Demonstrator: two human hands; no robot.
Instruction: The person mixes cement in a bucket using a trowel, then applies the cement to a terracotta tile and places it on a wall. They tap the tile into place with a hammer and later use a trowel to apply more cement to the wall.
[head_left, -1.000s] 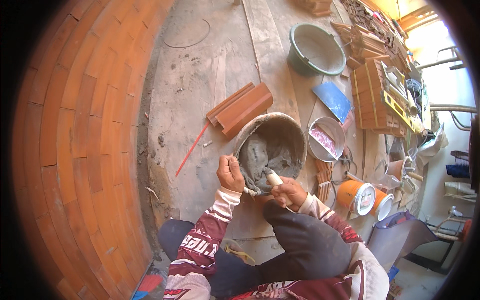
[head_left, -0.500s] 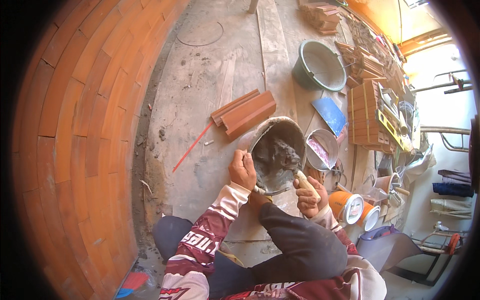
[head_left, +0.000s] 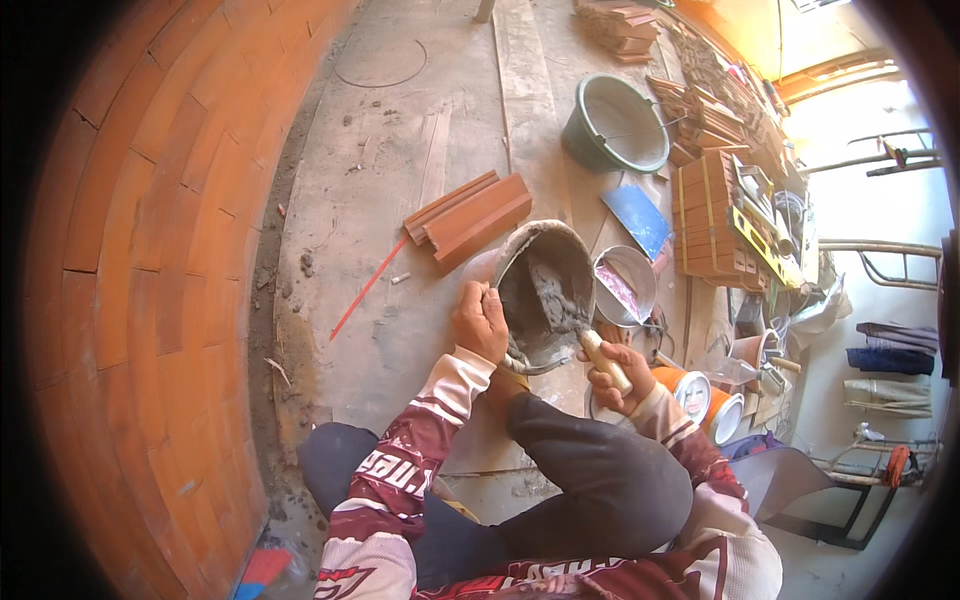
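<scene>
— Starting with your left hand [head_left: 481,322]: what has it got?

— Its fingers are curled over the near rim of the mortar pan [head_left: 545,290], pinching that rim. The pan stands tilted on the concrete floor [head_left: 400,200], its mouth turned toward you, wet grey mortar [head_left: 553,300] inside.

— And your right hand [head_left: 618,375]?

— Fingers pressed together around a pale wooden trowel handle [head_left: 606,360], at the pan's lower right edge. The blade itself is hard to make out against the mortar.

— Where does the pan sit in relation to the rest?

— Just in front of your bent knee. A pair of red clay bricks [head_left: 470,218] lies just beyond it to the left, and a small metal bowl [head_left: 626,285] sits just beside it on the right. A blue tile [head_left: 638,220] lies past the bowl, and a green bucket [head_left: 614,136] stands well apart, farther back.

— Anything else noted?

— A curved brick wall [head_left: 150,250] runs along your left. Orange cans [head_left: 700,395] stand near your right wrist. A red stick [head_left: 368,286] lies on the floor left of the pan.
</scene>
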